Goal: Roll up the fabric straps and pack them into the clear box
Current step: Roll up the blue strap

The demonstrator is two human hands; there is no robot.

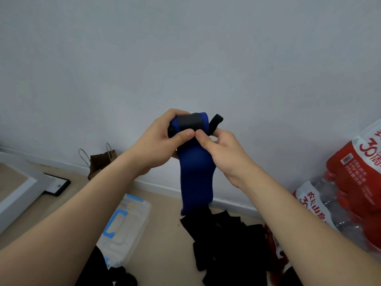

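A blue fabric strap [195, 178] is held up in front of the wall, its top end wound into a small roll with a dark patch across it. My left hand [160, 141] grips the roll from the left, thumb on its front. My right hand [218, 149] pinches the strap just right of that thumb, and a black loop sticks up above its fingers. The strap's loose tail hangs down toward a pile of black straps [226, 244] on the floor. The clear box [125, 230] with blue latches lies on the floor at lower left.
A brown paper bag [101, 162] stands against the wall at left, beside a white frame [22, 186] and a flat black-edged panel [57, 185]. Red-and-white packs of bottled water [354, 182] are stacked at right. More dark fabric lies at the bottom edge.
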